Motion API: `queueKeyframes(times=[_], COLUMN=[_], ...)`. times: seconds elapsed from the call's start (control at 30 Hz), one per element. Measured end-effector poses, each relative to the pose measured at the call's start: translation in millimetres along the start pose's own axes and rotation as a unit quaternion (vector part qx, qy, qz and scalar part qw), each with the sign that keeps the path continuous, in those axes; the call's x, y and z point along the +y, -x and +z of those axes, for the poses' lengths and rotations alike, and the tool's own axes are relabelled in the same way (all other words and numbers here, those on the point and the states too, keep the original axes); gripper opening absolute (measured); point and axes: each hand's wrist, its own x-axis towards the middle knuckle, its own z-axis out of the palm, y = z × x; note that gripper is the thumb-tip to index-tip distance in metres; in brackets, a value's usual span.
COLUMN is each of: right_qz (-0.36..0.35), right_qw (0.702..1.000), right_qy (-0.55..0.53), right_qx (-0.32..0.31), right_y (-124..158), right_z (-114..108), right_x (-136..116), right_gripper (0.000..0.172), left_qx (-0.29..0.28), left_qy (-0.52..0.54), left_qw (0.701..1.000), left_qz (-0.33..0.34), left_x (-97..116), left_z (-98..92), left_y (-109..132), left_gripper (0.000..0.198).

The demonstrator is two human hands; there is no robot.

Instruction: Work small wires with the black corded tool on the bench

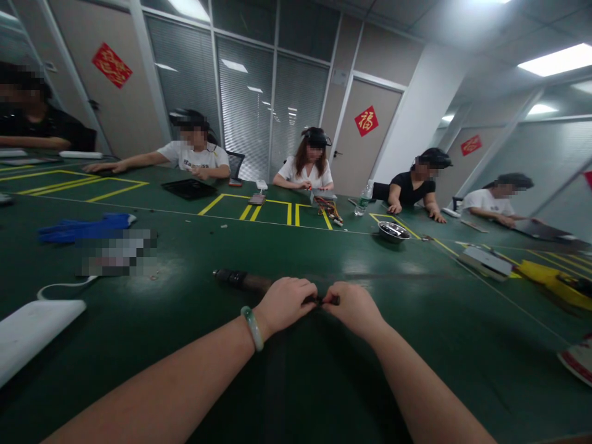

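Observation:
My left hand [284,303] and my right hand [354,306] meet over the green table [194,296], both with fingers curled. Between them they pinch a small dark part [320,300] that I cannot make out. A dark cylindrical tool [243,280] lies on the table just behind my left hand. A pale green bangle [253,327] sits on my left wrist.
A white slab [32,333] with a cable lies at the near left, blue gloves [86,227] beyond it. A metal bowl [393,231], a water bottle [364,197], a black tray [189,188] and yellow items [552,280] sit farther off. Several people sit along the far side.

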Motion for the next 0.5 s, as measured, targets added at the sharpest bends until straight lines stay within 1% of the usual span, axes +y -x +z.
queueKeyframes(times=[0.1,0.27,0.4,0.5], right_qz=[-0.004,0.006,0.009,0.01], right_qw=[1.0,0.997,0.996,0.996], right_qy=[-0.024,-0.072,-0.085,-0.084], right_qx=[0.007,-0.004,-0.019,-0.016], right_y=[-1.0,-2.3,-2.0,-1.7], right_z=[1.9,3.6,2.7,1.0], right_x=[3.0,8.2,8.0,7.1], right_gripper=[0.006,0.007,0.008,0.007], left_qx=[-0.006,-0.017,-0.025,-0.026], left_qy=[-0.012,-0.021,-0.029,-0.031], left_qw=[1.0,1.0,0.999,0.999], left_qz=[0.003,0.012,0.016,0.016], left_x=[-0.1,-1.2,-2.0,-2.0], left_z=[-0.1,0.1,0.2,-0.2], left_y=[-0.2,-0.9,-1.4,-1.2], left_gripper=[0.013,0.015,0.015,0.015])
